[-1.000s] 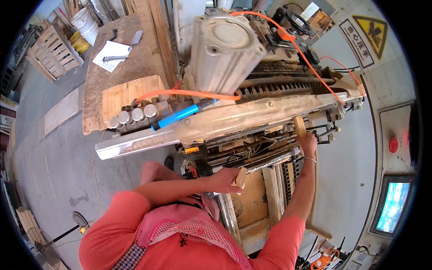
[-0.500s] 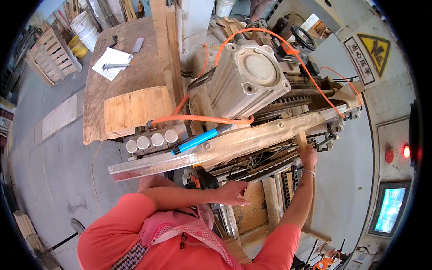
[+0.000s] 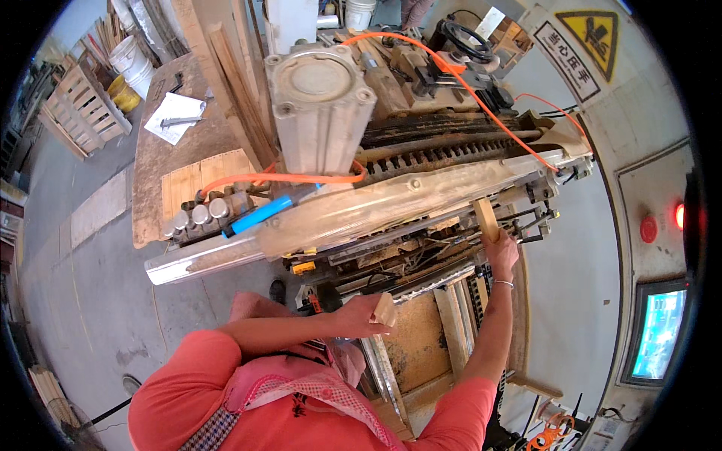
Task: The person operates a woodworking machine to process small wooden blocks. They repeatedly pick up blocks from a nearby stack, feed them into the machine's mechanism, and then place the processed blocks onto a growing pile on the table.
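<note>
Left hand point(image 3: 359, 314) closed around small wood block point(image 3: 384, 310); right hand point(image 3: 502, 252) grips upright wood block point(image 3: 486, 219) at machine point(image 3: 421, 188).

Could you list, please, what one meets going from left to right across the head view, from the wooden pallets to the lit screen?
Wooden pallets → sheet of paper → blue tube → left hand with a wood block → right hand holding a wood block → red button → lit screen.
</note>
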`<action>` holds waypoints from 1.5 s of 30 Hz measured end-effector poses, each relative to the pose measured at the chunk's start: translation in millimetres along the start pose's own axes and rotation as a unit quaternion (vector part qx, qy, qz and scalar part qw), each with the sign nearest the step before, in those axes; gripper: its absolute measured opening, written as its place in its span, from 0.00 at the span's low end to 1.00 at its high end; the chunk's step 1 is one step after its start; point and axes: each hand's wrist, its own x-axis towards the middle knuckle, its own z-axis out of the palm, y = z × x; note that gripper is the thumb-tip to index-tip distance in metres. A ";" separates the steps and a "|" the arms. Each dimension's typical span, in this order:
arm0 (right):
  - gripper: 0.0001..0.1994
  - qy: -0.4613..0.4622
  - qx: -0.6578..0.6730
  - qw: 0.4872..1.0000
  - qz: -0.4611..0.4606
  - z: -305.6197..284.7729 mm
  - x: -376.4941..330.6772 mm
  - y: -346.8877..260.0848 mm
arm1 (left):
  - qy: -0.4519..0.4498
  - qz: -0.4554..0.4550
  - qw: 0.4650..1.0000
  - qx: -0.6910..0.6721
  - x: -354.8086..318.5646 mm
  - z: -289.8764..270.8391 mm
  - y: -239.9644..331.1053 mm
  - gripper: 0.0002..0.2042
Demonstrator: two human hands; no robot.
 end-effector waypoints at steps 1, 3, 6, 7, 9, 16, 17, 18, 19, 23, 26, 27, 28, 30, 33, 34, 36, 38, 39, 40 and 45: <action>0.20 0.008 0.004 1.000 -0.005 0.4 -2.3 2.2 | 0.002 0.003 1.000 0.005 -0.2 1.7 -1.9 0.21; 0.21 0.034 -0.017 0.999 -0.018 8.2 -1.6 13.6 | 0.003 0.020 1.000 0.016 -0.3 3.7 -5.5 0.21; 0.21 0.008 -0.026 1.000 -0.012 7.7 0.2 14.7 | 0.003 0.038 0.999 0.029 -0.5 4.6 -9.3 0.22; 0.22 0.005 -0.019 1.000 -0.007 5.6 0.8 12.7 | 0.001 0.031 0.999 0.028 -0.2 5.2 -10.2 0.22; 0.22 -0.003 -0.004 1.000 0.005 2.3 1.0 7.6 | 0.003 0.021 0.999 0.028 -0.5 5.9 -11.2 0.22; 0.23 -0.011 -0.001 1.000 -0.015 -6.7 0.0 6.1 | 0.002 0.024 0.999 0.024 0.5 6.4 -11.2 0.23; 0.23 -0.009 -0.006 1.000 -0.011 -2.4 0.0 11.0 | -0.002 0.023 0.999 0.023 1.3 7.3 -11.3 0.23; 0.23 -0.006 -0.011 1.000 -0.007 0.4 -0.4 16.2 | -0.005 0.003 1.000 0.012 1.8 6.8 -11.6 0.23; 0.24 -0.012 -0.015 1.000 -0.001 -0.1 -0.6 13.7 | -0.012 -0.018 1.000 0.000 1.2 6.2 -12.0 0.23; 0.25 -0.040 -0.024 0.999 0.018 -4.4 1.8 3.0 | 0.012 0.037 0.999 -0.002 0.3 8.8 -15.0 0.23; 0.24 -0.014 -0.012 1.000 -0.005 -5.7 0.1 1.4 | 0.018 -0.008 0.998 -0.058 -1.8 10.4 -16.5 0.24; 0.24 -0.018 -0.012 1.000 0.001 -6.8 -0.7 1.7 | -0.003 -0.037 0.998 -0.050 -1.9 9.6 -16.4 0.23; 0.24 -0.021 -0.010 1.000 0.006 -6.7 -0.9 1.2 | -0.010 -0.040 0.998 -0.050 -1.7 8.4 -16.3 0.23; 0.23 -0.029 0.004 1.000 0.001 -10.2 -0.7 3.5 | -0.024 -0.047 0.997 -0.049 -0.4 7.6 -15.4 0.22; 0.23 -0.032 0.013 0.999 0.002 -1.1 1.6 13.2 | -0.038 -0.055 0.997 -0.025 1.8 4.7 -7.6 0.22; 0.23 -0.032 0.015 0.999 -0.001 -2.0 0.8 10.3 | -0.028 -0.047 0.998 -0.043 2.4 4.4 -8.4 0.22; 0.23 -0.029 0.023 0.999 0.001 -4.1 0.4 4.7 | -0.008 -0.031 0.996 -0.079 1.6 6.0 -12.3 0.22; 0.23 -0.038 0.011 0.999 0.007 1.1 5.9 8.2 | 0.004 -0.016 0.997 -0.080 0.5 9.2 -17.7 0.21; 0.22 -0.028 0.011 1.000 0.005 3.7 4.6 11.0 | 0.009 -0.008 0.997 -0.080 0.9 10.0 -20.3 0.21; 0.22 -0.030 0.014 0.999 0.006 5.3 5.1 11.3 | 0.002 -0.004 0.997 -0.071 1.1 10.2 -22.8 0.21; 0.23 -0.031 0.026 0.999 0.005 4.2 5.8 9.2 | -0.003 0.009 0.997 -0.072 0.3 11.1 -29.7 0.21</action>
